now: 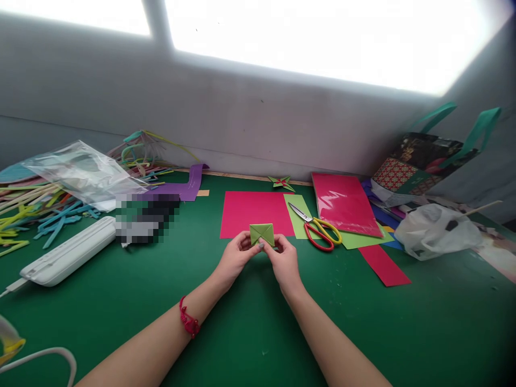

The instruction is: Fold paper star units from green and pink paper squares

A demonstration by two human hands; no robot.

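A small green folded paper (261,232) with diagonal creases is pinched between both hands, above the front edge of a red paper sheet (255,212). My left hand (238,255) grips its left side, thumb on the near face. On its right side my right hand (282,258) is closed the same way, the two thumbs meeting at the lower middle. The fingertips behind the paper are partly hidden. Scissors (322,231) with red and yellow handles lie just right of the hands, across a light green paper strip (297,207).
A folded green and red paper star (281,183) lies at the back. To the right are a wrapped red paper pack (346,204), a red strip (385,266), a plastic bag (429,231) and a patterned bag (415,166). Leftward sit a white power strip (70,252) and colourful pipe cleaners (60,217).
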